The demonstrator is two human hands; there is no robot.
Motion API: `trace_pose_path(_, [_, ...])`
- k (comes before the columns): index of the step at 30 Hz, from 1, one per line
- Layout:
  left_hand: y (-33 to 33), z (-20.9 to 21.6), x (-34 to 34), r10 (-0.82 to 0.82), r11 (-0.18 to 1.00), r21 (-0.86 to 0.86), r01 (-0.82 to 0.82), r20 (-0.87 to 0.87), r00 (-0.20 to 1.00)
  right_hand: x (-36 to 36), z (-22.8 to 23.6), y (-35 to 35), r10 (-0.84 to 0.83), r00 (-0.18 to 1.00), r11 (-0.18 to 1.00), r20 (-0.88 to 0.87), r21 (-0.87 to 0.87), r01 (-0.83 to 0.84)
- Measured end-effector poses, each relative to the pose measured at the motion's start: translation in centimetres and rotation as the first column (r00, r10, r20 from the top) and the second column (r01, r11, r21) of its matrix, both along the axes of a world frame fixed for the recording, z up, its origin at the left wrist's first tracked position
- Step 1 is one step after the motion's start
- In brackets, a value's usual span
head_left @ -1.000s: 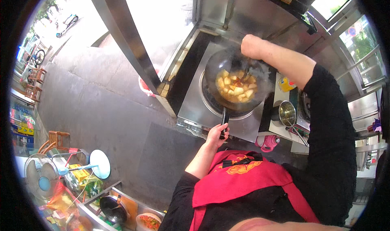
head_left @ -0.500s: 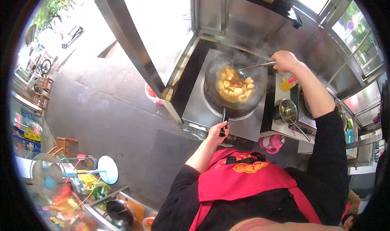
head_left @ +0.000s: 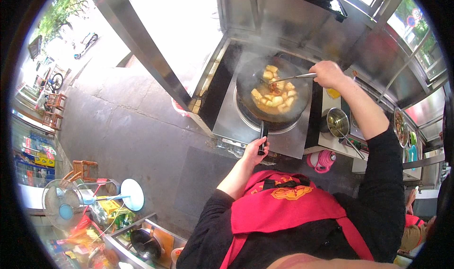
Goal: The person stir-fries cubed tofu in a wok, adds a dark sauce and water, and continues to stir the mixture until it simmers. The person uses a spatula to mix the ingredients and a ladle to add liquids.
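Note:
A dark wok (head_left: 247,76) sits on the steel stove (head_left: 226,120), steam rising from it. My left hand (head_left: 256,150) is wrapped round the wok's black handle (head_left: 264,128). In the wok lie pale yellow chunks of food (head_left: 278,99) in a brownish sauce, with some reddish bits among them. My right hand (head_left: 327,74) grips the end of a long-handled metal ladle (head_left: 299,76) above the wok's right rim. The ladle's head is down among the chunks and partly hidden by them and the steam.
Right of the stove stands a steel pot (head_left: 337,121) with a utensil leaning in it. A pink jug (head_left: 321,161) is below. A fan (head_left: 62,205) and a blue round-topped object (head_left: 132,194) stand lower left. Another person (head_left: 412,229) is at the lower right edge.
The ladle's head has moved left and deeper into the food, and the chunks have spread apart. My right hand has shifted slightly left. My left hand still holds the wok handle.

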State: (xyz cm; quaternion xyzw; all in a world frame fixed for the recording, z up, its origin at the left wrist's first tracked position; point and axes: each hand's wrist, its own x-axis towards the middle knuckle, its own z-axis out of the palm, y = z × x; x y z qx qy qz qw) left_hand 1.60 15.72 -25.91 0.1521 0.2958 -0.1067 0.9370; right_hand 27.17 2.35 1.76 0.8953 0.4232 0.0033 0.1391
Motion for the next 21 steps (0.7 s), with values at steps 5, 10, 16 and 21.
trace_pose_path(5, [0.4, -0.9, 0.2, -0.017, 0.999, -0.045, 0.017, 0.017, 1.0, -1.3, 4.7, -0.2, 0.18, 0.98, 0.978, 0.083, -0.121, -0.169])
trace_pose_path(10, [0.1, 0.7, 0.2, 0.003, 1.0, -0.011, -0.003, -0.022, 1.0, -0.3, 5.0, -0.2, 0.5, 0.846, 0.849, 0.189, -0.298, -0.435])
trace_pose_path(16, [0.1, -0.6, 0.1, 0.004, 0.999, -0.046, -0.004, 0.012, 1.0, 1.3, 1.8, 0.9, 0.465, 0.878, 0.834, 0.114, -0.388, -0.392])
trace_pose_path(21, [0.0, -0.2, 0.0, 0.017, 1.0, -0.026, -0.017, -0.003, 1.0, 1.5, 3.5, 0.8, 0.187, 0.982, 0.96, -0.012, -0.21, -0.185])
